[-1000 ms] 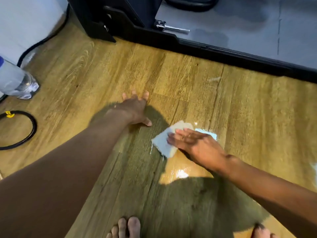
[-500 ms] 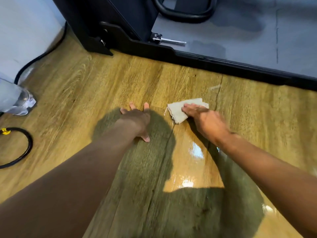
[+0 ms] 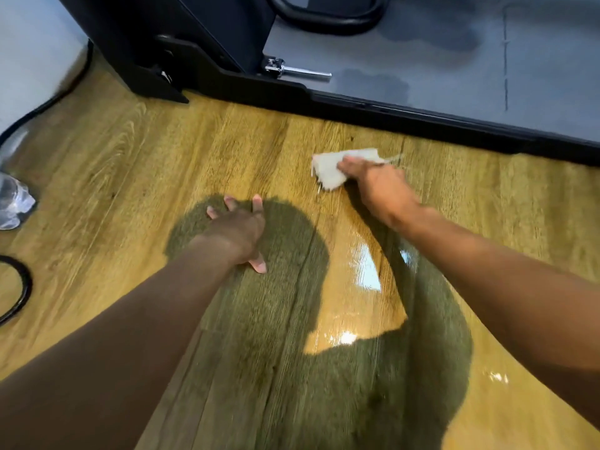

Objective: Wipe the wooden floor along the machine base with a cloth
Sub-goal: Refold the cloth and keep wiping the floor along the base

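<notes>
A pale folded cloth (image 3: 328,172) with frayed edges lies flat on the wooden floor (image 3: 162,164), a short way in front of the black machine base (image 3: 406,120). My right hand (image 3: 378,186) presses down on the cloth's right part and covers it. My left hand (image 3: 240,228) rests flat on the floor to the left and nearer me, fingers spread, holding nothing. A wet, shiny streak (image 3: 367,271) runs on the boards behind the right hand.
A grey mat (image 3: 454,60) lies beyond the base, with a metal pin (image 3: 298,71) at its edge. A clear plastic bottle (image 3: 13,203) lies at the far left. A black cable (image 3: 19,287) loops at the left edge and runs along the white wall (image 3: 29,56).
My right hand has pushed the cloth away from me and to the right, closer to the machine base, leaving a wet trail. The left hand has stayed planted on the floor.
</notes>
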Demonstrator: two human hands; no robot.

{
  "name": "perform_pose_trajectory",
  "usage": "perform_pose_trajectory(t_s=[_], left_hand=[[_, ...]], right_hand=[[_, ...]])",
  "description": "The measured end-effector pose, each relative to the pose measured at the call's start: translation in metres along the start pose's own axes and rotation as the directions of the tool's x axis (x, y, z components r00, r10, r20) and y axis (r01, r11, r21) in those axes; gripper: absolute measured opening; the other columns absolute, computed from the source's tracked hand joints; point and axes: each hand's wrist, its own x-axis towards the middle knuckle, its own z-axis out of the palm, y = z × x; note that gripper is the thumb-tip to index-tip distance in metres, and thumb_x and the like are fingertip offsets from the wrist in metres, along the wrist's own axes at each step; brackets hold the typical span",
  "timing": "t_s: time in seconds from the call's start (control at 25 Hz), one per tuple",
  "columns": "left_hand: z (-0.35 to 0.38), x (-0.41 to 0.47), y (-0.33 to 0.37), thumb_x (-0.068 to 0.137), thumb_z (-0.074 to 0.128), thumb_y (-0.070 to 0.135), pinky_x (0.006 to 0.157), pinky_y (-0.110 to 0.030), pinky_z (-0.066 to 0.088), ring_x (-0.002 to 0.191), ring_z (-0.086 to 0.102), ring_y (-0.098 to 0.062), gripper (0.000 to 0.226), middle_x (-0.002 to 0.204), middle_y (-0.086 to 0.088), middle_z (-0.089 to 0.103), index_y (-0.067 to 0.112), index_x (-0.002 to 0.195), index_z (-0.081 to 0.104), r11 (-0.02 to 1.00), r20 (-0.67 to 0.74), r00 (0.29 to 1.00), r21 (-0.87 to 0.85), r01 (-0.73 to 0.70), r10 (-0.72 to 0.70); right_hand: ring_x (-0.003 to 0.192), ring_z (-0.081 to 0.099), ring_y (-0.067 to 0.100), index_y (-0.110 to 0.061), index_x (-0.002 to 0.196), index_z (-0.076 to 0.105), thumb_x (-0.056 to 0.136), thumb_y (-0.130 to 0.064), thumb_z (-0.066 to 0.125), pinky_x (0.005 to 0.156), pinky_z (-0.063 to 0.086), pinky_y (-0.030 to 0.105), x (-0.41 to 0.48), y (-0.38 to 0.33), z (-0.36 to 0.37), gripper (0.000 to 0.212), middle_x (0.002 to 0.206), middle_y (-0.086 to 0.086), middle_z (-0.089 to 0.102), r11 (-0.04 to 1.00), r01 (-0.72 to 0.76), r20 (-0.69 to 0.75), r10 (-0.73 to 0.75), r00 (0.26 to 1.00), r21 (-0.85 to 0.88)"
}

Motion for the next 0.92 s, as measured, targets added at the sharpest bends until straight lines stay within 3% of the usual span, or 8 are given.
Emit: perform_pose_trajectory(t_s=[0.08,0.2,0.36,0.48,0.56,0.72,0.8,0.92], left_hand=[[-0.002,-0.002,0.000,0.070,0.081,0.033,0.110,-0.059,0.019,0.135,-0.006,-0.057,0.130,0.150,-0.030,-0.020,0.016,0.146,-0.024,1.000,0.001,1.000,-0.001,-0.004,0.004],[-0.003,-0.001,0.002,0.071,0.081,0.031,0.110,-0.059,0.021,0.135,-0.005,-0.057,0.130,0.149,-0.032,-0.022,0.015,0.146,-0.025,1.000,0.011,1.000,-0.009,0.007,-0.007],[-0.004,0.001,0.005,0.070,0.082,0.031,0.109,-0.061,0.021,0.134,-0.004,-0.058,0.132,0.148,-0.033,-0.021,0.013,0.145,-0.025,1.000,0.022,1.000,-0.005,0.016,-0.016],[-0.004,0.001,0.006,0.069,0.082,0.032,0.110,-0.061,0.021,0.135,-0.004,-0.058,0.133,0.149,-0.032,-0.021,0.014,0.145,-0.026,1.000,0.022,0.999,-0.004,0.023,-0.023],[-0.004,0.001,0.004,0.069,0.082,0.032,0.110,-0.060,0.022,0.135,-0.004,-0.058,0.133,0.149,-0.031,-0.021,0.015,0.145,-0.025,1.000,0.013,1.000,-0.012,0.013,-0.013],[0.000,0.003,0.003,0.069,0.082,0.030,0.110,-0.061,0.022,0.135,-0.006,-0.057,0.133,0.150,-0.031,-0.020,0.015,0.145,-0.026,1.000,0.008,1.000,-0.025,0.014,-0.014],[0.000,0.004,0.005,0.069,0.083,0.031,0.110,-0.061,0.021,0.135,-0.005,-0.057,0.133,0.150,-0.031,-0.019,0.015,0.145,-0.026,1.000,0.013,1.000,-0.015,0.022,-0.021],[-0.001,0.004,0.003,0.067,0.082,0.036,0.111,-0.061,0.018,0.135,-0.003,-0.058,0.135,0.150,-0.032,-0.016,0.015,0.146,-0.025,0.999,-0.005,1.000,0.020,0.028,-0.028]], right_hand=[[0.123,0.052,0.025,-0.028,0.138,0.044,0.098,-0.005,0.040,0.108,0.039,0.042,0.026,0.008,0.001,0.046,0.146,0.004,0.043,0.970,-0.198,-0.058,0.207,0.977,0.141],[0.137,0.035,0.025,-0.025,0.140,0.040,0.092,0.009,0.042,0.113,0.025,0.047,-0.010,-0.021,0.023,0.059,0.150,0.002,0.035,0.982,-0.142,-0.084,0.153,0.985,0.124],[0.119,0.057,0.021,-0.025,0.135,0.048,0.091,0.006,0.045,0.101,0.046,0.037,-0.017,0.002,0.010,0.055,0.144,0.000,0.044,0.994,-0.019,-0.083,0.029,0.996,0.112],[0.126,0.050,0.024,-0.022,0.133,0.052,0.095,-0.002,0.045,0.113,0.030,0.039,0.029,0.035,-0.009,0.044,0.142,0.002,0.048,0.977,-0.184,-0.099,0.194,0.976,0.108],[0.130,0.045,0.025,-0.022,0.137,0.048,0.098,-0.003,0.041,0.114,0.029,0.043,0.023,0.023,-0.005,0.044,0.144,0.002,0.046,0.964,-0.230,-0.090,0.243,0.966,0.133],[0.116,0.057,0.031,-0.013,0.135,0.047,0.085,0.011,0.038,0.081,0.057,0.042,-0.085,-0.031,0.013,0.056,0.133,0.006,0.054,0.995,-0.034,-0.069,0.040,0.997,0.090],[0.121,0.054,0.030,-0.011,0.131,0.053,0.078,0.017,0.043,0.089,0.053,0.047,-0.112,-0.033,0.018,0.061,0.135,0.008,0.054,0.996,0.054,-0.080,-0.048,0.996,0.074],[0.131,0.044,0.023,-0.021,0.139,0.045,0.090,0.011,0.040,0.094,0.051,0.045,-0.064,-0.019,0.005,0.058,0.148,-0.001,0.039,0.996,-0.087,-0.053,0.089,0.995,0.029]])
